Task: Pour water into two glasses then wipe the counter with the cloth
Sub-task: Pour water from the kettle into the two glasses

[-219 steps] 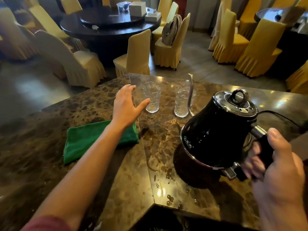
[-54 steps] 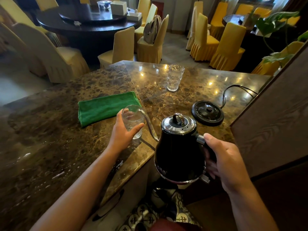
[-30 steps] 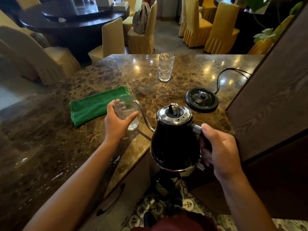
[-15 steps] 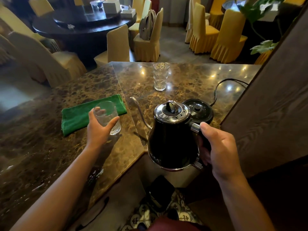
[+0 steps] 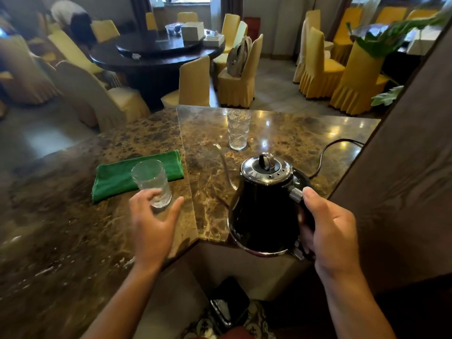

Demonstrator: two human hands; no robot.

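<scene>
Your right hand (image 5: 327, 231) is wrapped tight round the handle of the black kettle (image 5: 265, 209), thumb on top, holding it upright at the near edge of the marble counter (image 5: 293, 140). Its thin gooseneck spout (image 5: 223, 167) points away from you toward the far glass (image 5: 238, 129), which stands alone near the counter's middle. The kettle body hides most of its base; only the black cord (image 5: 327, 152) shows, curving off to the right toward the brown wall panel (image 5: 403, 179).

Your left hand (image 5: 152, 226) is spread wide, fingers relaxed, just behind the near glass (image 5: 152, 183). One fingertip looks to be at the glass's base, though you cannot tell if it touches. That glass stands upright on the counter, overlapping the near edge of the folded green cloth (image 5: 117, 176), which lies flat to its left.

Pale streaks mark the counter at your near left. Beyond the counter are yellow-covered chairs (image 5: 195, 81) and a dark round table (image 5: 156, 51) carrying boxes.
</scene>
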